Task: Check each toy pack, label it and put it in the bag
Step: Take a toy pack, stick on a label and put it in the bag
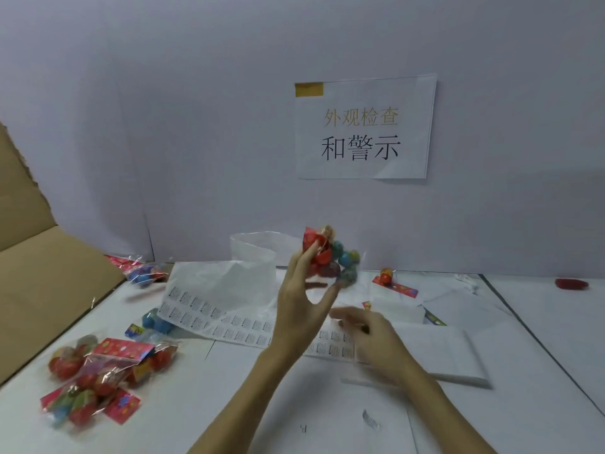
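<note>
My left hand [302, 306] is raised above the table and pinches a toy pack [332, 257] by its red header, with blue and green balls showing inside the clear wrap. Lower and to the right, my right hand [370, 335] is blurred over the sheet of printed labels [229, 319], fingers bent down at its right end; whether it pinches a label I cannot tell. A clear plastic bag [253, 253] stands open behind the label sheet, near the wall.
A heap of toy packs [98, 371] lies at the front left. More packs [147, 273] sit near a cardboard box flap [42, 290]. One pack [391, 280] lies right of the bag. White paper sheets [442, 352] and a red object [571, 284] are at the right.
</note>
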